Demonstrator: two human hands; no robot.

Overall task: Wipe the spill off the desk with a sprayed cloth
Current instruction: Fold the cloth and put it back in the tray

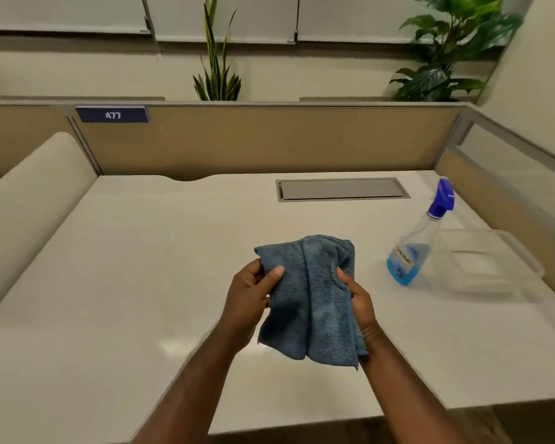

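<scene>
A folded blue cloth hangs above the middle of the white desk, held by both hands. My left hand grips its left edge with the thumb on top. My right hand pinches its right edge. A clear spray bottle with a blue trigger head and blue liquid stands upright on the desk to the right, apart from both hands. A faint shiny wet patch shows on the desk below and left of the cloth.
A clear plastic container sits right of the bottle. A grey cable hatch is set into the desk's back. Tan partitions wall the back and right sides. A cream chair back stands at left. The desk's front edge runs near my forearms.
</scene>
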